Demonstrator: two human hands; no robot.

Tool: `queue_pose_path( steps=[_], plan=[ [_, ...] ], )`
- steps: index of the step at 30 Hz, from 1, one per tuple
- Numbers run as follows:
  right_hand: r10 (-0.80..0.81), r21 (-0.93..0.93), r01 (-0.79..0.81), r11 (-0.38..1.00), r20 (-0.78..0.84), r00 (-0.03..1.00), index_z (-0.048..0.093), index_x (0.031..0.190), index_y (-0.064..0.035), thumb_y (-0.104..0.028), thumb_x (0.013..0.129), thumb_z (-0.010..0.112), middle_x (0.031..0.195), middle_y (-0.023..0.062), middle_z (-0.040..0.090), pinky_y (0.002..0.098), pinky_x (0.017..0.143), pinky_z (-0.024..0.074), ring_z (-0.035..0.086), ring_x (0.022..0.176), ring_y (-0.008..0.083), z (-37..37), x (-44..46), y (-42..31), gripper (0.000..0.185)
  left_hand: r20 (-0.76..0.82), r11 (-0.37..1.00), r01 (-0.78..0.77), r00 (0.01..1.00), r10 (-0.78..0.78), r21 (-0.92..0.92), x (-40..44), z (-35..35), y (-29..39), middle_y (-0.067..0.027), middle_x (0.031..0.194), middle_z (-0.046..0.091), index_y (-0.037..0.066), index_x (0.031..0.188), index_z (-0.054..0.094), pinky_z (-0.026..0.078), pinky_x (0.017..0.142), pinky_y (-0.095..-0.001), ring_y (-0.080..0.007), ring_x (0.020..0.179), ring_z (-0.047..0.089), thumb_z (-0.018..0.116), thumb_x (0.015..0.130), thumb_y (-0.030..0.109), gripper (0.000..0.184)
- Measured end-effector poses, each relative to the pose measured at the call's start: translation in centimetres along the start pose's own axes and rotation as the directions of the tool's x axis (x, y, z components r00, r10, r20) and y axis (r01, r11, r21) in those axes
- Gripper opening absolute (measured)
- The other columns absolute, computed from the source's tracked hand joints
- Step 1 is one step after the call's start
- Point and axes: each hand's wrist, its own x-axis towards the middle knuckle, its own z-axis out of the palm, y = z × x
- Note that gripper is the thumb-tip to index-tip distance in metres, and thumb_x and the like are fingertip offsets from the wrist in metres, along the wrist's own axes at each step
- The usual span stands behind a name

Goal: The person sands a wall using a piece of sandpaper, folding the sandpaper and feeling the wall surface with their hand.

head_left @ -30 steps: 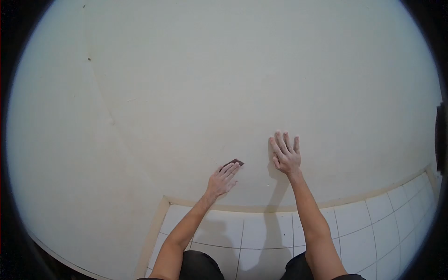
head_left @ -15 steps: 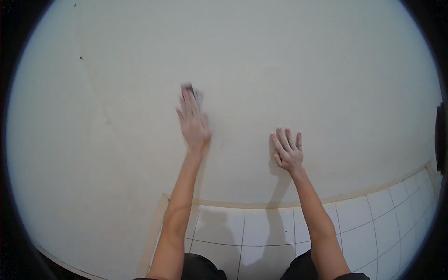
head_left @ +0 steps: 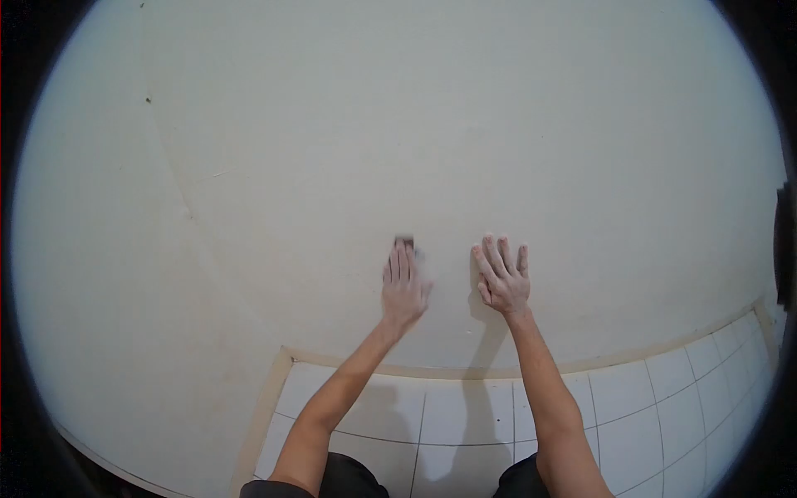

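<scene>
My left hand [head_left: 404, 289] presses a small dark brown sheet [head_left: 404, 241] against the pale wall [head_left: 332, 124]. The sheet's top edge shows past the fingertips; the rest is under the fingers, which lie close together and are slightly blurred. To its right, my right hand [head_left: 506, 278] rests on the wall with its fingers spread and nothing in it. A whitish dust coats the fingers of my right hand.
Below the wall runs a beige skirting strip [head_left: 432, 373], then a floor of white tiles [head_left: 465, 411]. Small marks [head_left: 149, 100] and a faint crack line show on the wall at left. A dark object [head_left: 783, 249] stands at the far right edge.
My left hand first swept up and left along the wall with the sheet, then came back down and right, nearer my right hand. My right hand has stayed almost in place.
</scene>
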Motion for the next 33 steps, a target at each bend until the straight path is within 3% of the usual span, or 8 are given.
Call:
queue_pose_path(
  steps=[3,8,13,15,19,24,29,33],
  plan=[
    [-0.002,0.004,0.002,1.0,0.001,1.0,0.047,0.156,-0.0256,-0.042,0.105,0.029,0.164,0.0009,0.04,0.0556,0.129,0.0087,0.029,0.155,0.0247,0.0,-0.1,-0.1,0.056,-0.241,0.986,-0.056,0.971,0.016,-0.157,10.2,-7.7,2.4,-0.0323,0.168,0.009,-0.01,0.161,0.007,0.011,0.126,-0.0567,-0.0456,0.157,0.01,0.067,0.087,0.027,0.101],
    [-0.001,0.017,0.001,1.0,-0.02,1.0,0.047,0.155,-0.0251,-0.041,0.106,0.029,0.164,0.0013,0.04,0.0558,0.129,0.0083,0.029,0.155,0.0251,0.3,-0.3,-0.2,0.056,-0.479,0.99,0.133,0.873,-0.09,0.056,18.1,-14.7,-1.2,-0.0256,0.17,0.012,-0.006,0.162,0.012,0.015,0.128,-0.0494,-0.0398,0.158,0.014,0.065,0.092,0.025,0.093],
    [0.001,0.041,0.0,0.999,-0.015,1.0,0.047,0.155,-0.0242,-0.04,0.105,0.029,0.164,0.0017,0.04,0.0555,0.129,0.0078,0.03,0.155,0.0252,0.1,-0.2,-0.1,0.056,-0.427,0.994,0.088,0.898,-0.109,-0.068,7.3,-7.0,-4.7,-0.0278,0.169,0.012,-0.009,0.161,0.013,0.011,0.127,-0.054,-0.0433,0.157,0.013,0.049,0.098,0.033,0.084],
    [-0.004,0.014,0.004,1.0,-0.016,1.0,0.047,0.156,-0.0235,-0.04,0.105,0.028,0.164,0.0017,0.04,0.0554,0.129,0.0073,0.029,0.155,0.0253,0.2,-0.1,0.0,0.056,-0.383,0.97,0.191,0.893,-0.236,-0.151,0.5,-1.1,-4.4,-0.0307,0.168,0.014,-0.01,0.161,0.014,0.009,0.126,-0.0564,-0.0444,0.157,0.013,0.046,0.097,0.044,0.089],
    [-0.006,0.01,0.006,1.0,-0.003,1.0,0.045,0.157,-0.0227,-0.039,0.106,0.026,0.164,0.0018,0.04,0.055,0.129,0.0068,0.03,0.155,0.0251,0.3,-0.1,-0.1,0.057,-0.117,0.976,-0.045,0.993,0.02,-0.212,-8.6,4.5,-1.9,-0.0335,0.166,0.017,-0.012,0.159,0.019,0.012,0.125,-0.0598,-0.0479,0.156,0.016,0.046,0.099,0.042,0.085],
    [0.017,0.018,-0.017,1.0,0.017,1.0,0.045,0.157,-0.0231,-0.039,0.104,0.029,0.164,0.0012,0.04,0.0547,0.129,0.0073,0.03,0.155,0.0242,0.0,-0.3,-0.3,0.057,-0.108,0.99,-0.137,0.985,0.135,-0.013,2.0,-0.7,0.6,-0.019,0.169,0.025,0.003,0.162,0.028,0.027,0.12,-0.0562,-0.0352,0.156,0.024,0.062,0.092,0.034,0.084],
    [0.012,-0.006,-0.012,1.0,0.007,1.0,0.046,0.157,-0.0243,-0.04,0.103,0.031,0.164,0.0003,0.04,0.0544,0.13,0.0074,0.031,0.155,0.0234,0.2,-0.3,-0.1,0.057,-0.351,0.995,-0.097,0.932,0.089,-0.005,18.5,-13.0,2.4,-0.0118,0.172,0.021,0.008,0.165,0.022,0.013,0.127,-0.0574,-0.0316,0.158,0.018,0.056,0.094,0.026,0.08],
    [0.02,0.002,-0.02,1.0,-0.006,1.0,0.047,0.156,-0.0254,-0.038,0.103,0.032,0.164,-0.0002,0.041,0.0541,0.13,0.008,0.032,0.154,0.0227,0.3,0.0,-0.2,0.057,-0.512,0.992,0.124,0.85,-0.123,-0.032,20.1,-17.1,-2.3,-0.0087,0.173,0.015,0.01,0.166,0.017,0.006,0.127,-0.0573,-0.0325,0.159,0.012,0.042,0.104,0.029,0.07]
  ],
)
